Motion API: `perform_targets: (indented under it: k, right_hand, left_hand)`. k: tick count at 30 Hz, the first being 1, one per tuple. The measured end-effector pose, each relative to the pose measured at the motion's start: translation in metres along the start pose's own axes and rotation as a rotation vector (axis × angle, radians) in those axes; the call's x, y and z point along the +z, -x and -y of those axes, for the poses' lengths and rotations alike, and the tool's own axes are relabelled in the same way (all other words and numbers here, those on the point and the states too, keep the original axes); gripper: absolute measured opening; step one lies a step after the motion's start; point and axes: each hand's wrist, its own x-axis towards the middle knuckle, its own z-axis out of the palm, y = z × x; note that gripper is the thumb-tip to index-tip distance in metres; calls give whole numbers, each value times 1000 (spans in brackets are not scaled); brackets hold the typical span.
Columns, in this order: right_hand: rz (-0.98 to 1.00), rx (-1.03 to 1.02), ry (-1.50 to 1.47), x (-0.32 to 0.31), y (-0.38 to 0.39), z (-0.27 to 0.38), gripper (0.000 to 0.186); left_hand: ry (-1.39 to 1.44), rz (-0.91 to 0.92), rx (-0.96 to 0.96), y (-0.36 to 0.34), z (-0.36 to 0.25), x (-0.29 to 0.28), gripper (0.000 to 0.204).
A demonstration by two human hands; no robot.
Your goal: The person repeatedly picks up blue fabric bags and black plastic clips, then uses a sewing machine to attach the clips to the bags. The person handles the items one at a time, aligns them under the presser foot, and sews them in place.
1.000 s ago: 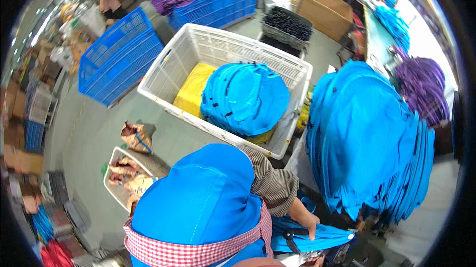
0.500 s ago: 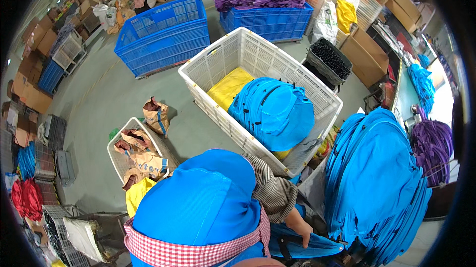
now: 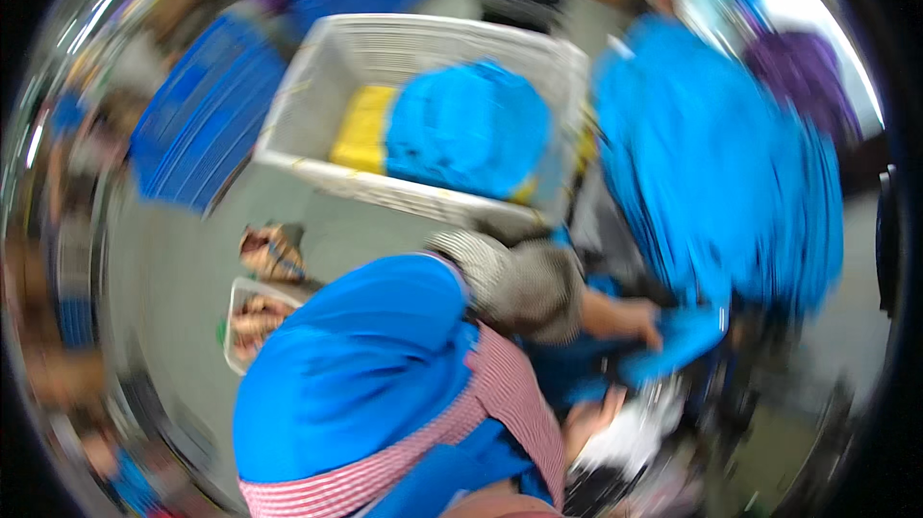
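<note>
My left hand (image 3: 635, 323), below a grey checked sleeve, is closed on a blue fabric piece (image 3: 694, 331) at lower right. My right hand (image 3: 591, 419) is lower, beside a white item (image 3: 639, 427); motion smears its fingers, so I cannot tell what it grips. My blue garment (image 3: 341, 383) with a red-white checked band fills the lower middle. A large pile of blue fabric pieces (image 3: 711, 172) hangs just above the hands.
A white crate (image 3: 303, 143) holds blue and yellow fabric. A blue crate (image 3: 197, 114) stands left of it. Paper sacks (image 3: 269, 251) and a white bin (image 3: 240, 289) are on the floor. A purple pile (image 3: 803, 86) lies behind the blue one.
My left hand and its blue piece have moved up and right in the view. More of my right hand shows below. The view has shifted and is now blurred.
</note>
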Motion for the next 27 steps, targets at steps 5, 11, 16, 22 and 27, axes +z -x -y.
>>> perform_targets:
  k: [5,11,16,22,27]
  right_hand:
    - [1,-175,306,21,14,26,31]
    - [-204,-327,379,47,23,24,14]
    - [-339,-299,396,36,30,20,10]
    - [-508,-404,940,32,26,22,24]
    - [-541,-465,701,36,21,15,26]
  left_hand:
    - [294,187,149,-20,-5,11,50]
    - [158,141,49,-34,-14,25,42]
    - [25,198,25,-42,-16,33,35]
    - [-3,256,-107,-55,-7,44,22]
    - [-49,377,-333,-64,-10,37,31]
